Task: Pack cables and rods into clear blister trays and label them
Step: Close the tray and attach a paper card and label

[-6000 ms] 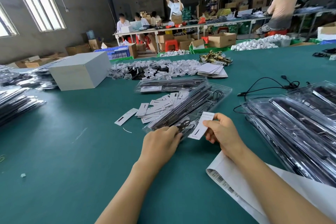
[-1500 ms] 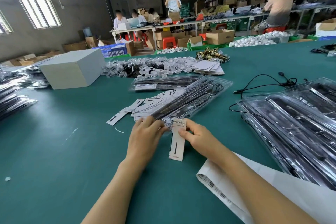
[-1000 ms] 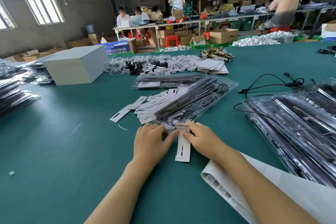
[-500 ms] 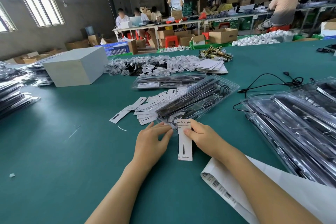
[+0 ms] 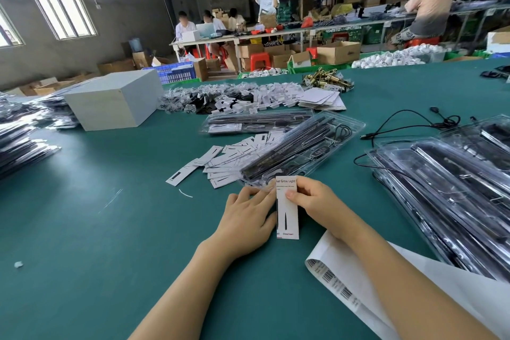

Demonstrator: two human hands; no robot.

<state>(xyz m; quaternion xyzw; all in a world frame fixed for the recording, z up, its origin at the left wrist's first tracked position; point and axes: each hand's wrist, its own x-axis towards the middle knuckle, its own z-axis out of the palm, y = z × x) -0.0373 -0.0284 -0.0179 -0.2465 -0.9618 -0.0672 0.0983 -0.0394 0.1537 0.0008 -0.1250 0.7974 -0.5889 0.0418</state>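
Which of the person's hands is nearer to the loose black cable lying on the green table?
Right. The right hand lies near-left of the loose black cable; the left hand is farther left.

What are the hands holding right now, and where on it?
The right hand pinches the white label card near its top edge, thumb on its face. The left hand lies flat beside it, fingertips at the blister tray's near end, gripping nothing.

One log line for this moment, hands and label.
step: labelling | right hand: pinches label | left hand: fingers on tray near end | label: upright at tray end
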